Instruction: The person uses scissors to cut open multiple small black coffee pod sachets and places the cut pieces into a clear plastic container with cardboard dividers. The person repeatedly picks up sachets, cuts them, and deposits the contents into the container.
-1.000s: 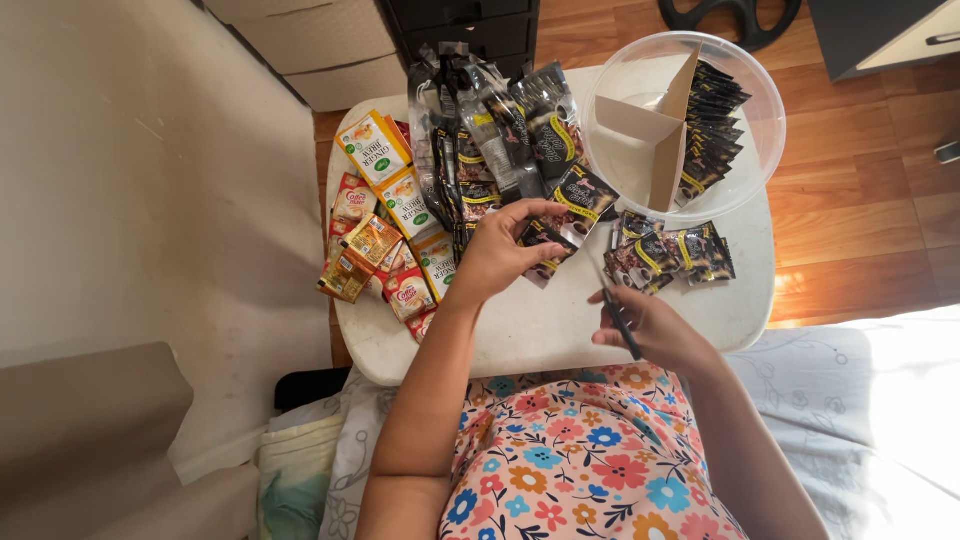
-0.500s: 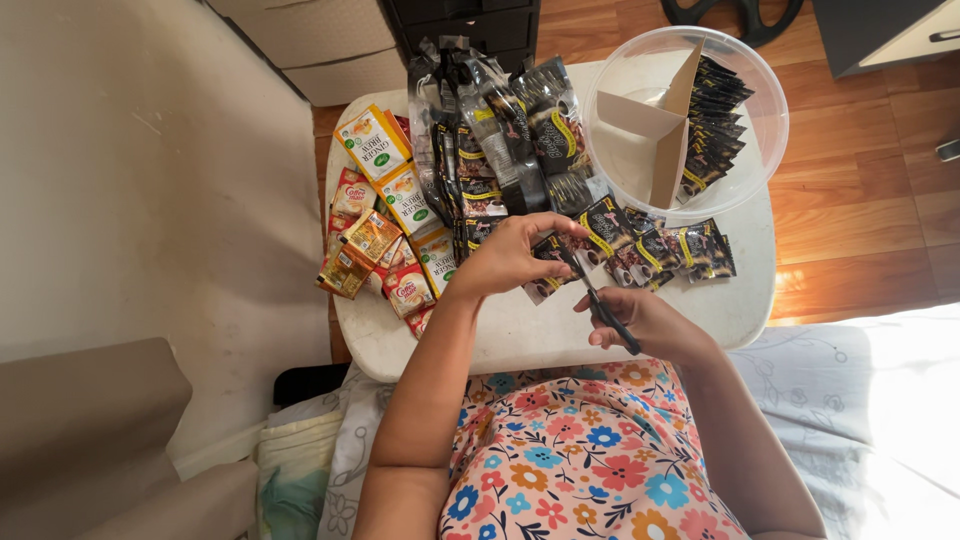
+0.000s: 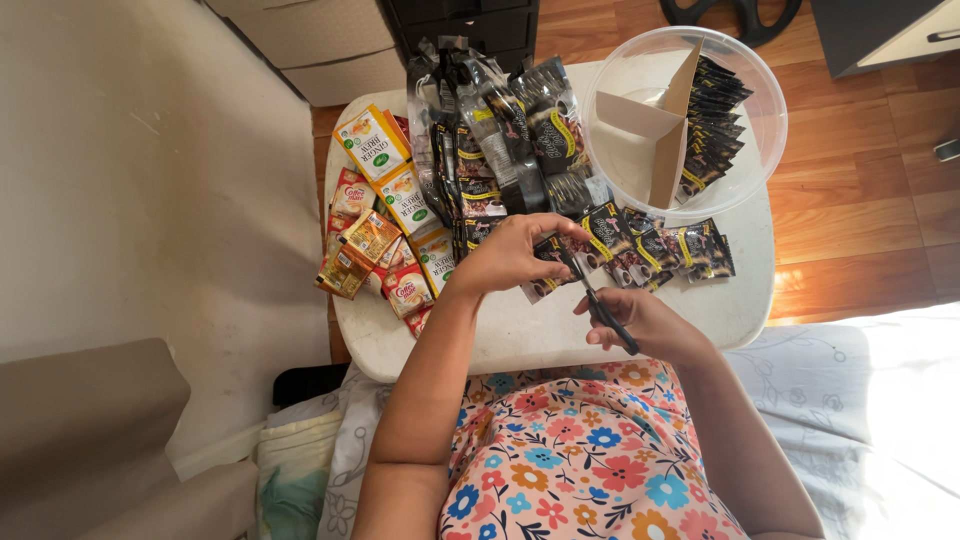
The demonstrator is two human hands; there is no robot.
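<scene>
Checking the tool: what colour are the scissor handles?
Black scissor handles in the right hand, head view.

Bare table (image 3: pixel 520 340) beneath hands; sachets (image 3: pixel 480 150) and tub (image 3: pixel 760 150) crowd beyond.

one small white table (image 3: pixel 520 335) carries everything. on it sits one round clear tub (image 3: pixel 765 120) with one cardboard divider (image 3: pixel 655 125) inside. two hands work over it: one left hand (image 3: pixel 510 255) and one right hand (image 3: pixel 640 322), sharing one pair of black scissors (image 3: pixel 600 300). two yellow boxes (image 3: pixel 385 165) lie at the left edge. the dark sachets (image 3: pixel 690 248) and the orange sachets (image 3: pixel 370 240) overlap too much to count.
</scene>
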